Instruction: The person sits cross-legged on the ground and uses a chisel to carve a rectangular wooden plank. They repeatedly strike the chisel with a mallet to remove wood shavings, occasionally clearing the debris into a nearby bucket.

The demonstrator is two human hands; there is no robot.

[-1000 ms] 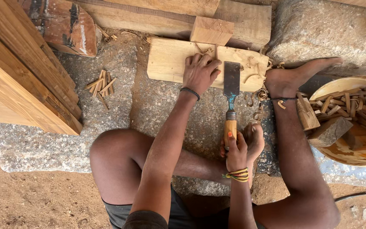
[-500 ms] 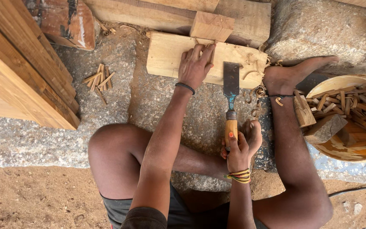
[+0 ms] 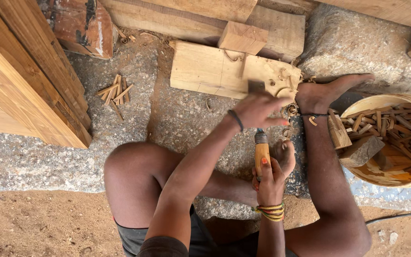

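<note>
Chisel (image 3: 261,153) clamped by its wooden handle in your right hand (image 3: 270,180), your left hand (image 3: 259,110) just above it, fingers loosely spread, covering the blade, wooden block (image 3: 215,71) beyond.

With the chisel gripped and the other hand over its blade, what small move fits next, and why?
Probably settle the left hand back on the wooden block. That hand is blurred above the chisel, which the right hand grips by its handle, and nothing but the foot steadies the block.

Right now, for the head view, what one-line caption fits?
Seated person's right hand grips a wooden-handled chisel while the left hand passes over its blade beside a carved wood block.
</note>
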